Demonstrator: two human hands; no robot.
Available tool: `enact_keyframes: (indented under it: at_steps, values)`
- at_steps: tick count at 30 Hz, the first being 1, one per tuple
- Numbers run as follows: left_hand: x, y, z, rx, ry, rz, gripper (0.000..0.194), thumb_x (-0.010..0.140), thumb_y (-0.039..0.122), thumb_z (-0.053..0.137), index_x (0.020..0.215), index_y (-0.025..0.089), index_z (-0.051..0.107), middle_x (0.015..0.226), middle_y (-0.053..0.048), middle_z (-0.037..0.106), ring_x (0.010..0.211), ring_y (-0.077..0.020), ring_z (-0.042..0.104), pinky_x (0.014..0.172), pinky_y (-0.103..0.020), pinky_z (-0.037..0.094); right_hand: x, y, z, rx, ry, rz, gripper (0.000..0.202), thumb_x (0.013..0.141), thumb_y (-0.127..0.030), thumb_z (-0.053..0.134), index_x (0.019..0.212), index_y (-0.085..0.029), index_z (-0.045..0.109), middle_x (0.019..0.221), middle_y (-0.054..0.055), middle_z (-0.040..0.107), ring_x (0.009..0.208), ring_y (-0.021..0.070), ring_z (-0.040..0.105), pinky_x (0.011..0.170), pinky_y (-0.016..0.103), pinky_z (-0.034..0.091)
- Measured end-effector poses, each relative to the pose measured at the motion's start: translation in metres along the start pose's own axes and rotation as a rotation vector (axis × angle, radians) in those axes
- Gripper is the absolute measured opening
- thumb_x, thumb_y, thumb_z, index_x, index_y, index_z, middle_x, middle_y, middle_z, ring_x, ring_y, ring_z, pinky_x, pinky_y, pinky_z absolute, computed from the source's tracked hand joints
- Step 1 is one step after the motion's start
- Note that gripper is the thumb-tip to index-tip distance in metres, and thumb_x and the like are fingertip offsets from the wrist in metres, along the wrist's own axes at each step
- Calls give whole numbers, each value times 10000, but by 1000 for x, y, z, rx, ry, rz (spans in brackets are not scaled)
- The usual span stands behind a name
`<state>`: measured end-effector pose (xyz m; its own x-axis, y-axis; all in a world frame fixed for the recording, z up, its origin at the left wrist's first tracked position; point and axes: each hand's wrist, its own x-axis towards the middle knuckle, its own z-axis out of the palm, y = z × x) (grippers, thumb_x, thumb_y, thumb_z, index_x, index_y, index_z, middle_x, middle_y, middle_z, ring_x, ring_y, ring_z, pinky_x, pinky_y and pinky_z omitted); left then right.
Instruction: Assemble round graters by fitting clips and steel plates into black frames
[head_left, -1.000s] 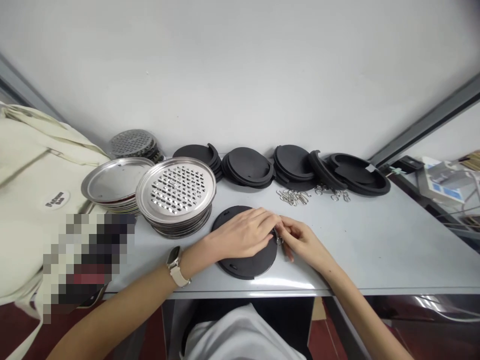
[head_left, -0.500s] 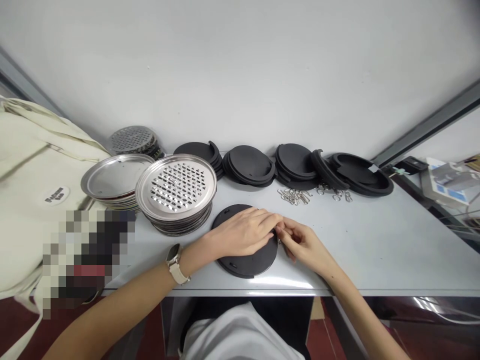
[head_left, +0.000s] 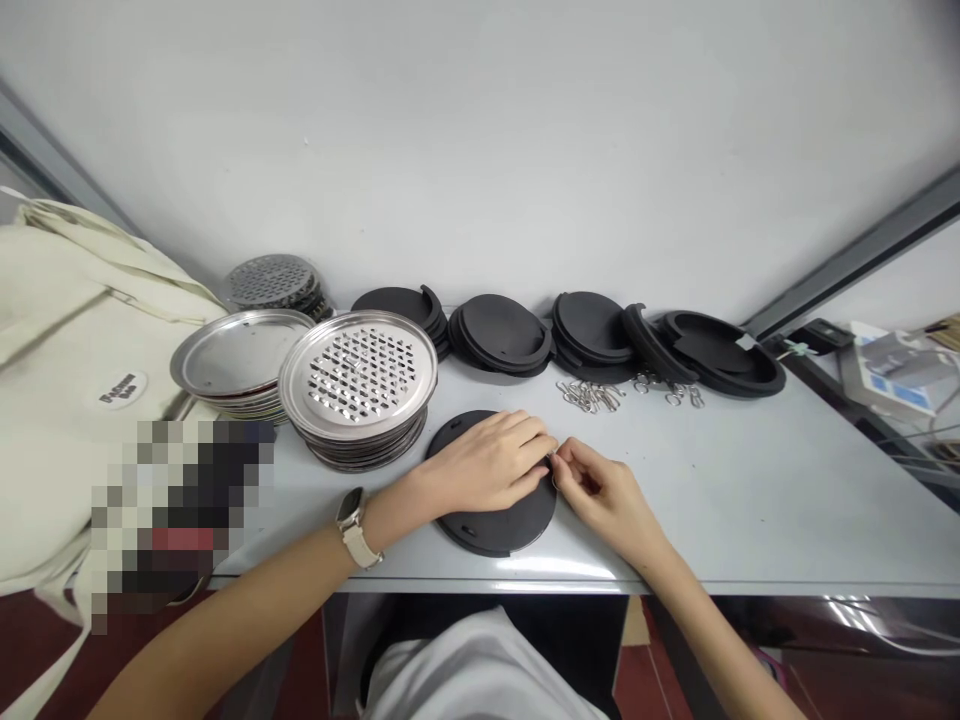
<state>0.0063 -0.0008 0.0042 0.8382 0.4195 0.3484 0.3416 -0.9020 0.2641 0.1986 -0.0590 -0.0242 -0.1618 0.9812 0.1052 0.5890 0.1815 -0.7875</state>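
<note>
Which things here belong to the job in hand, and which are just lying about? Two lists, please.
Likely part of the job:
black disc under the left hand
tiny metal piece pinched by the right hand
metal clips
stacked black discs
stacked metal plates

Seemingly just lying about:
cream bag
white-and-blue box at far right

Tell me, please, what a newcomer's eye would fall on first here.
The shiny round metal grater plate, left of centre, probably stands out first. Next is the flat round black disc on the pale grey table, the left grip over it, the right grip at its right edge.
</note>
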Motion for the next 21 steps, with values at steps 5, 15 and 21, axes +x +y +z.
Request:
enact_keyframes:
  at_steps: [5,15,21]
  values:
    - [0,0,-1,20,-4,7,179,952,201,464,1074,131,575,1011,-79,604,963,-216,533,887,-358,445,-4,-1,3,-85,20,-39,292,971,-339,428,713,-232,340,579,-87,276,501,101,279,501,226,272]
    - [0,-1,-1,-21,-7,25,177,962,199,453,1075,143,577,1006,-80,623,971,-216,545,885,-362,437,-4,-3,2,-142,-15,-37,271,974,-317,400,723,-239,332,572,-77,323,494,111,321,509,234,302]
    - [1,0,-2,8,-10,14,201,965,206,442,1116,140,557,1021,-87,616,997,-223,548,905,-368,428,-3,-1,2,-161,7,-23,274,963,-308,420,717,-236,324,583,-74,325,505,107,323,513,228,303]
